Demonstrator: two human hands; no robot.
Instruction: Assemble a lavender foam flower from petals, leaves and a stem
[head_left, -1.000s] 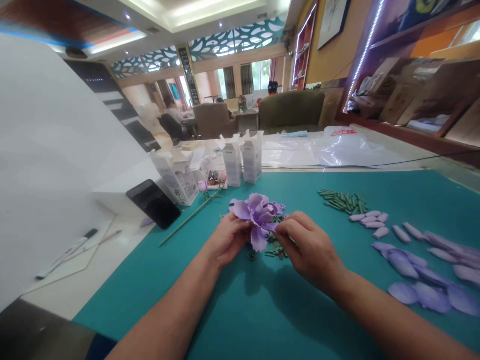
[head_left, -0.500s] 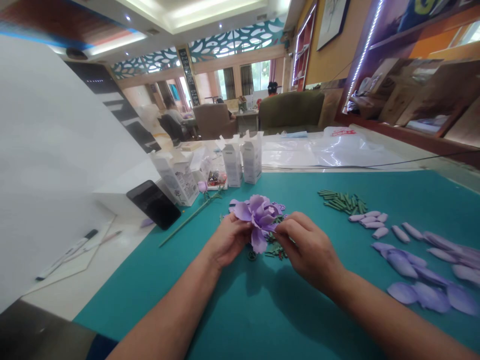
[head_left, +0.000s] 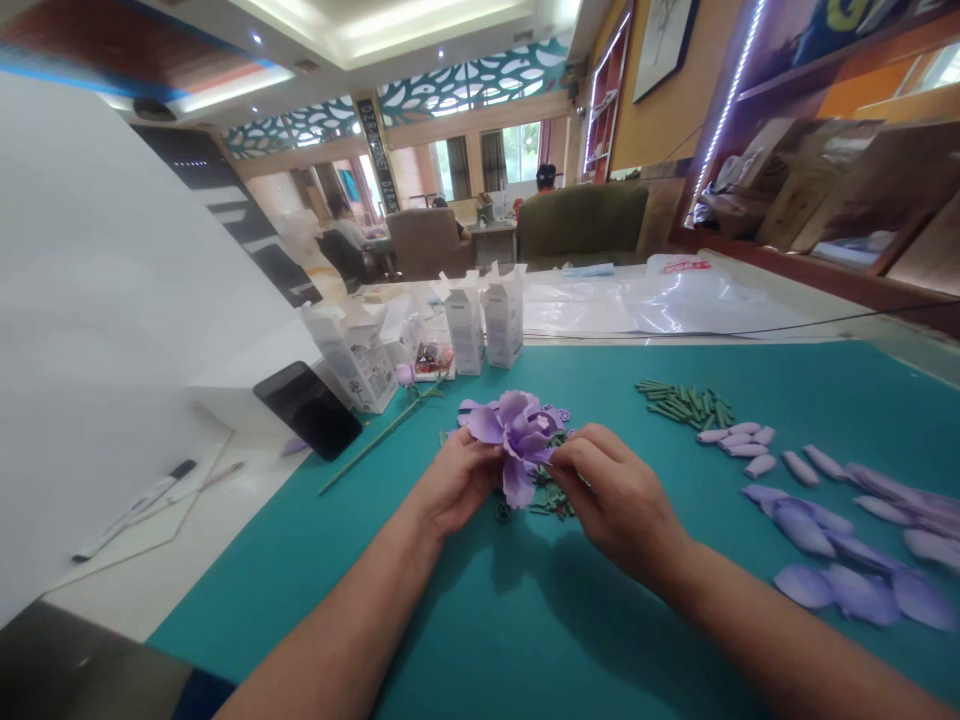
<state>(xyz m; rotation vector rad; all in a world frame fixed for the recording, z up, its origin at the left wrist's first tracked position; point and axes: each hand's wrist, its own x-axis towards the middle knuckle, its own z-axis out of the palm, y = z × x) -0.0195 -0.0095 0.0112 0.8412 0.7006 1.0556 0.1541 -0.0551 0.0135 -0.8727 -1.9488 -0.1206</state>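
A purple artificial flower (head_left: 517, 430) with wide petals is held up over the green mat (head_left: 300, 590). My left hand (head_left: 466, 482) is closed on its left underside. On the other side, my right hand (head_left: 611, 485) pinches the edge of a right-hand petal between thumb and fingers. Behind and below the bloom lie small green leafy pieces (head_left: 553, 500), partly hidden by the flower and my hand. A small dark green ring-shaped piece (head_left: 503, 512) rests just under the flower.
Loose purple petals (head_left: 862, 590), pale buds (head_left: 742, 440) and green stem pieces (head_left: 686, 402) lie at right. At left are a long-stemmed rose (head_left: 382, 440), a black phone (head_left: 307, 410) and a marker (head_left: 135, 510). White boxes (head_left: 506, 318) stand at the back. People sit farther off.
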